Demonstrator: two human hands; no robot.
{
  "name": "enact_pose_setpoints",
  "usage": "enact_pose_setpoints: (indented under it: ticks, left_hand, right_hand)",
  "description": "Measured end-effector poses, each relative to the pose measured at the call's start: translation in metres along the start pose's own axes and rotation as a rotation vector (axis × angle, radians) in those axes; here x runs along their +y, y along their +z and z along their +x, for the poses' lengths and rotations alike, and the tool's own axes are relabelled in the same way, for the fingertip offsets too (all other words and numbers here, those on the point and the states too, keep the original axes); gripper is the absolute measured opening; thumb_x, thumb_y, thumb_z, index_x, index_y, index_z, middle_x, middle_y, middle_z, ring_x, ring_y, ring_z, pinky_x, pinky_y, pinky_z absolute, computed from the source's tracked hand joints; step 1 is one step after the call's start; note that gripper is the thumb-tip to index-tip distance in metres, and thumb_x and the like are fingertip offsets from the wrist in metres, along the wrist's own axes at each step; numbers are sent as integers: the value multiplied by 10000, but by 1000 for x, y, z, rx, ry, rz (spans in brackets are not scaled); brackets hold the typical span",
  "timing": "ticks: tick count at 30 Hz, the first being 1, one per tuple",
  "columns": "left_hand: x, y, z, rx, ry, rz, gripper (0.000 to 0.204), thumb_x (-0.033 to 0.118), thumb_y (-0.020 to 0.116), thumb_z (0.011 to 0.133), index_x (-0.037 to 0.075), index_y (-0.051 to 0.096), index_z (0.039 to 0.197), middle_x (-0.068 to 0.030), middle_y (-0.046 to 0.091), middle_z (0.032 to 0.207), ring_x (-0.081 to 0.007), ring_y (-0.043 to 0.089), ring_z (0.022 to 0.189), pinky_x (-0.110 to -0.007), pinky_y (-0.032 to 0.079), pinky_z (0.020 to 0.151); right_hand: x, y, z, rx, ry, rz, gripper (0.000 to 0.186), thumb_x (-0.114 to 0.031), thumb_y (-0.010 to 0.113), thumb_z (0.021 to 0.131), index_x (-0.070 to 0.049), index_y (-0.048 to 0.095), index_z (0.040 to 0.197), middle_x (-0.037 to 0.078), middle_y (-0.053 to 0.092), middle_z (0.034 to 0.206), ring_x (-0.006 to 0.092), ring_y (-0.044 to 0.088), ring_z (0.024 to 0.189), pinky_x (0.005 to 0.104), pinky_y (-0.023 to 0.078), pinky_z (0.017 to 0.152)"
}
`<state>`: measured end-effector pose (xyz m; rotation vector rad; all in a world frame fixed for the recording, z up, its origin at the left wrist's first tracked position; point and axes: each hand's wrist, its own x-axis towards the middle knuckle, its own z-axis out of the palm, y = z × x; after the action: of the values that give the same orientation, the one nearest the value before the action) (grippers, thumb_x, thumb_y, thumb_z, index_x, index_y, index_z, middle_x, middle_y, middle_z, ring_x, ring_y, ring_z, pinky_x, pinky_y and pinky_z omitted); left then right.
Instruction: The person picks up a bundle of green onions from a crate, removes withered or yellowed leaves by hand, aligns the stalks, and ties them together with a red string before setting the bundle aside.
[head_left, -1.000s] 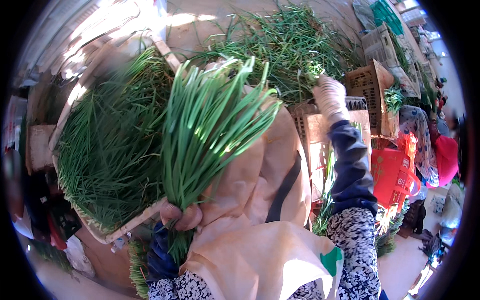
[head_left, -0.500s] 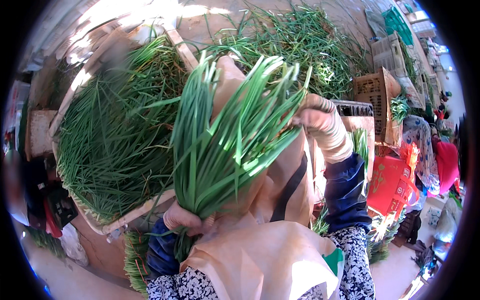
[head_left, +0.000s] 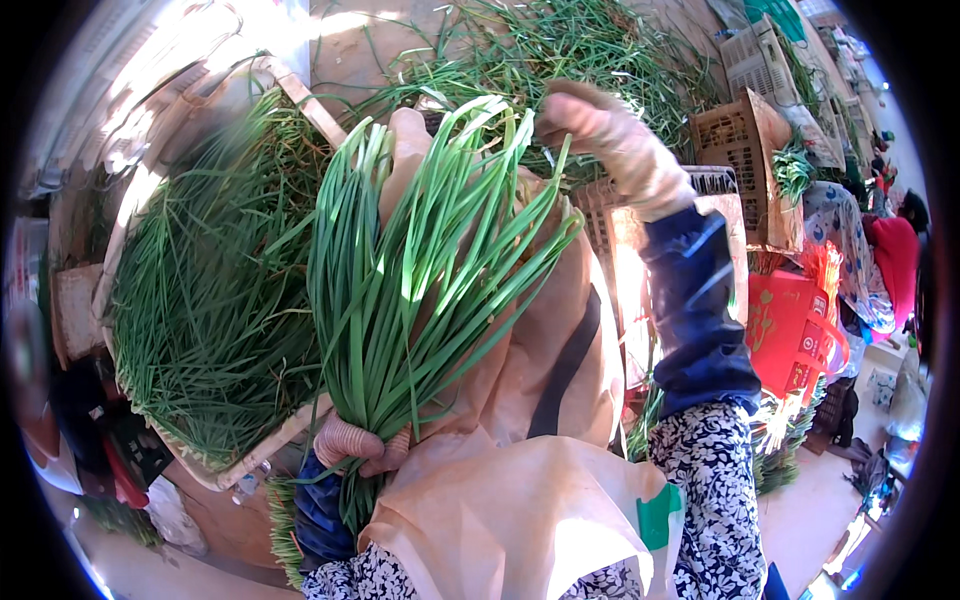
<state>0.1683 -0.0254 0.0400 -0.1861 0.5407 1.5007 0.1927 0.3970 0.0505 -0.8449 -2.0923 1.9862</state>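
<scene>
- The left hand, at 7 o'clock, is closed around the lower end of the green bunch.
- The bunch lies just left of centre and fans toward 12 o'clock.
- The right hand, at 1 o'clock near its tips, is blurred — whether it grips something, I cannot tell.
- Best is a firm left grip, not crushing — the bunch probably bruises easily.
</scene>
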Motion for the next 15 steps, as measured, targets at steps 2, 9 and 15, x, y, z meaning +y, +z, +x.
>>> enact_pose_setpoints:
  ticks: [2, 9, 15]
  left_hand:
    - [1, 1, 2, 6, -5, 20, 658, 167, 785, 659, -72, 511, 1208, -129, 556, 575, -138, 406, 347, -261, 272, 329]
    - [5, 16, -2, 87, 15, -3, 713, 126, 763, 652, -79, 471, 1269, -152, 598, 672, -139, 399, 350, -254, 272, 336]
    - [9, 18, 1, 66, 7, 2, 702, 110, 760, 654, -81, 478, 1269, -156, 613, 721, -144, 401, 355, -258, 272, 341]
  right_hand:
    - [-1, 19, 8, -165, 54, 28, 436, -258, 752, 825, 26, 646, 1140, 78, 688, 931, 149, 645, 818, 277, 504, 796]
    - [1, 34, 15, -74, 76, 167, 200, -121, 650, 796, -8, 640, 960, 70, 666, 818, 161, 642, 761, 299, 520, 764]
    - [17, 2, 38, 140, -4, 473, 120, -52, 635, 802, -2, 667, 906, 113, 687, 803, 215, 674, 758, 330, 560, 722]
